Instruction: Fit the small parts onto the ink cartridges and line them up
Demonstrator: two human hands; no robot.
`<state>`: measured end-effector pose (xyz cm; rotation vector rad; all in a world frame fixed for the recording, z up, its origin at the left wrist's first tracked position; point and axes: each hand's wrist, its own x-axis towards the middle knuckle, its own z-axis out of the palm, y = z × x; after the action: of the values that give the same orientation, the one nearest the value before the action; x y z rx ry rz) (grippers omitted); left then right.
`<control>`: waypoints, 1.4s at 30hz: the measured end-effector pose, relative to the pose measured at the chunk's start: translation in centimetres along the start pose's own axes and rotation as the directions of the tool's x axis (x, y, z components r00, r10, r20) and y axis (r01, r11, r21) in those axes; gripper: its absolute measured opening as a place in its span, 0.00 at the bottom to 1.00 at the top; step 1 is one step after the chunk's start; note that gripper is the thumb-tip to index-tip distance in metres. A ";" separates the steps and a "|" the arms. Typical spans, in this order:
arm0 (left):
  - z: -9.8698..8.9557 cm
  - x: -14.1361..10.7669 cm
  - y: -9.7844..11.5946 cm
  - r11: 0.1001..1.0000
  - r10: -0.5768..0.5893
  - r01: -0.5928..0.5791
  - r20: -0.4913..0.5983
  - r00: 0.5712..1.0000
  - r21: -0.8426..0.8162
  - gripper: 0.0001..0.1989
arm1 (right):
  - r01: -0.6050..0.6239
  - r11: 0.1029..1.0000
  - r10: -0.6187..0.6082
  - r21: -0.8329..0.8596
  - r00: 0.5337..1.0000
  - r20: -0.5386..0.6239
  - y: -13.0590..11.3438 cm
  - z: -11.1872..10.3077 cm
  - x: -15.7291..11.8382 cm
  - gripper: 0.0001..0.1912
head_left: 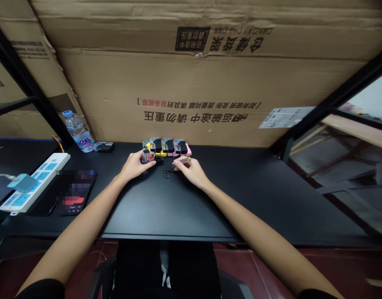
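While both your forearms reach across the black worktop (184, 207), the scene reads so:
Left hand: your left hand (135, 165) pinches a small clear plastic cartridge with a red base (146, 156), at the left end of the row.
Right hand: your right hand (191, 169) pinches a thin purple-tipped tool (182, 161) between thumb and fingertips.
Row: the colourful clear-and-black ink cartridges (168, 147) stand side by side against the brown cardboard wall (191, 95).
Small parts: tiny black rings (166, 174) lie just beside your right hand.
Left side: a clear plastic water bottle with a blue cap (78, 131), a white power strip (35, 180) and a dark phone (74, 193).
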<state>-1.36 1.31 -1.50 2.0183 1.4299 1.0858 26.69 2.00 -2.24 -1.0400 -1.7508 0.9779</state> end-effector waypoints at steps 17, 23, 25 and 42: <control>2.4 0.1 0.3 0.801 -0.061 0.158 0.183 0.981 -0.578 0.38 | 0.277 0.934 -0.290 -0.227 0.957 -0.027 -1.4 -0.7 -0.4 0.18; 2.7 -0.2 1.4 0.815 -0.011 0.138 0.223 0.975 -0.563 0.33 | 0.317 0.922 -0.294 -0.223 0.947 0.130 -1.1 0.4 -0.4 0.14; 2.9 -0.2 1.4 0.837 0.000 0.113 0.207 0.978 -0.536 0.31 | 0.314 0.929 -0.291 -0.197 0.947 0.137 -1.0 0.6 -0.2 0.14; 3.5 -0.1 1.4 0.878 0.040 0.020 0.114 0.993 -0.478 0.26 | 0.148 0.981 -0.145 -0.124 0.989 0.031 -1.7 1.0 -0.4 0.18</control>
<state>2.22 0.96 -2.59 1.6987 0.9668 1.1626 25.42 0.84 -1.10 -0.9654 -1.8982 0.7983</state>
